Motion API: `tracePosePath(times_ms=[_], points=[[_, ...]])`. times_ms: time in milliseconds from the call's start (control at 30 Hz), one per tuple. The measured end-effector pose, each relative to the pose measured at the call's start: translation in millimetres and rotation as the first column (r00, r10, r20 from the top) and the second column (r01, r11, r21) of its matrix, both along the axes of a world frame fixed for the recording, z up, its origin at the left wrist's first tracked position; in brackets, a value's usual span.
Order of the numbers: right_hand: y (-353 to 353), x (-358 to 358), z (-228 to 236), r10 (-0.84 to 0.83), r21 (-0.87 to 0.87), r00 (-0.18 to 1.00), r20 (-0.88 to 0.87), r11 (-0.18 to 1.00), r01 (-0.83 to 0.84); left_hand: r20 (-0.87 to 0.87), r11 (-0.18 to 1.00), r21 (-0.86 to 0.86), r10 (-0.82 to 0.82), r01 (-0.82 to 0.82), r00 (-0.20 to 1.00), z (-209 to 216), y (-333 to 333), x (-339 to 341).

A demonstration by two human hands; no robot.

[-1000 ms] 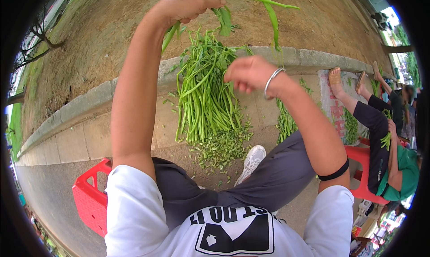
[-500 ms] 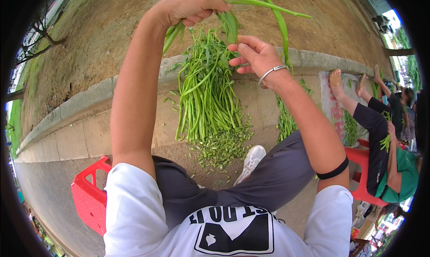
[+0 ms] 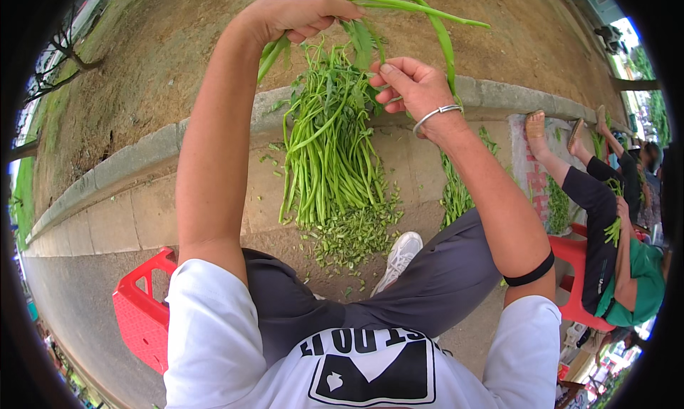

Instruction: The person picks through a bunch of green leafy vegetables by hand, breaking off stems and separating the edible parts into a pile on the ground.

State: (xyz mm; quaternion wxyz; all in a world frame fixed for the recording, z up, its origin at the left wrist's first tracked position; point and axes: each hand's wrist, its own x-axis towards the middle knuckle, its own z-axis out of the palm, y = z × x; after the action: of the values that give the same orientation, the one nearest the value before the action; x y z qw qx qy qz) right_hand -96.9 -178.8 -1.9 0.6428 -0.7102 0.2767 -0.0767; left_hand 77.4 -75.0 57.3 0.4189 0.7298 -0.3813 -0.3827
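At the top of the head view my left hand (image 3: pixel 301 11) is closed round several water spinach stems (image 3: pixel 406 1), whose pale hollow ends stick out to the right, one bending down behind my right wrist. A leaf (image 3: pixel 362 42) hangs from this bunch. Close to its tip, my right hand (image 3: pixel 412 87) has thumb and forefinger pinched together, the other fingers loosely curled; what lies in the pinch is too small to make out. Below both hands a large pile of water spinach (image 3: pixel 331 145) lies on the paving, with short cut pieces (image 3: pixel 353 231) strewn at its near end.
A stone kerb (image 3: pixel 153 149) runs behind the pile, with bare soil beyond. Red plastic stools (image 3: pixel 142 313) stand at my left and on the right. More greens (image 3: pixel 454 188) lie right of the pile. A seated person in green (image 3: pixel 638 281) holds stems at far right.
My right hand has drawn slightly to the right and down, away from the hanging leaf, and its fingers have curled in more. My left hand stays nearly in place with the stems.
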Motion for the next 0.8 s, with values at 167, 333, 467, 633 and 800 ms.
tracePosePath(times_ms=[167, 333, 467, 633, 800], points=[[-3.6, 3.9, 1.0, -0.081, 0.075, 0.996, -0.032, 0.994, 0.084, 0.018, 1.0, 0.027, -0.008, 0.007, 1.0, -3.1, 4.0, 6.9], [-8.5, 2.5, 1.1, -0.182, 0.224, 0.981, -0.072, 0.955, 0.193, 0.038, 0.996, 0.085, -0.04, 0.036, 0.998, -1.4, 1.4, 2.2], [-11.7, 3.7, -3.4, -0.207, 0.34, 0.974, -0.089, 0.913, 0.225, 0.097, 0.994, 0.098, -0.055, 0.046, 0.994, -3.5, 2.0, 0.6], [-13.0, 7.9, -15.4, -0.17, 0.501, 0.974, -0.15, 0.836, 0.224, 0.238, 0.989, 0.138, -0.077, 0.045, 0.968, -1.0, 0.5, -1.4], [-17.4, 7.1, -16.2, -0.193, 0.586, 0.968, -0.162, 0.77, 0.252, 0.234, 0.995, 0.053, -0.098, 0.088, 0.967, -4.9, -2.8, 1.3]])
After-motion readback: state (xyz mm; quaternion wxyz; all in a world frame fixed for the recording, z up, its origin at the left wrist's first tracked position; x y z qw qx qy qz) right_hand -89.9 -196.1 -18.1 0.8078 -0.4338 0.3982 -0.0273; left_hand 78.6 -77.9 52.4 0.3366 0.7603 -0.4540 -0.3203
